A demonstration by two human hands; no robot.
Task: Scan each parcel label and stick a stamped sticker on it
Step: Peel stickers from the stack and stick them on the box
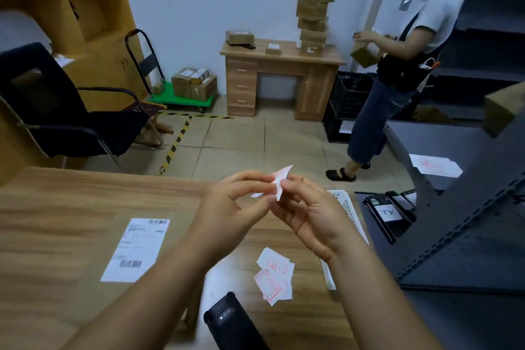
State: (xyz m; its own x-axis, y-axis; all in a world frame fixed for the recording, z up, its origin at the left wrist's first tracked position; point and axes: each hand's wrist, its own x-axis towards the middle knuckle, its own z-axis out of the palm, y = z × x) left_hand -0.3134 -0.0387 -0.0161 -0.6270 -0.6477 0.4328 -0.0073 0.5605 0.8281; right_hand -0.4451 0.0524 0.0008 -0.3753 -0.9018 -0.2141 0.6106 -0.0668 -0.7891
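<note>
both hands pinching one stamped sticker above the table

wooden table (56,221) is filling the lower left, running out under both forearms. dark metal shelving (468,207) is standing along the right side, with a stamped paper sheet (434,165) lying on one of its shelves. black office chair (56,111) is sitting at far left, past the table edge. second person (403,65) is standing at upper right, holding a small brown box near a leaning box stack (314,18) on a small desk (281,74). green trolley (184,96) with cartons is parked by the back wall.

parcel label (136,250), white with barcodes, is lying flat on a large brown surface on the table at left, well apart from the hands; can't tell where the parcel edges are. black handheld scanner (227,318) is lying at the bottom centre between the forearms. white basket (346,204) is showing partly behind the right hand.

left hand (230,207) and right hand (309,213) are raised above the table, fingertips meeting. both are curled, thumb and forefinger pinching the same small sticker (279,179), white with red print, bent and sticking up between them. loose pile of stamped stickers (274,275) is lying on the table just below the right wrist, overlapping each other.
</note>
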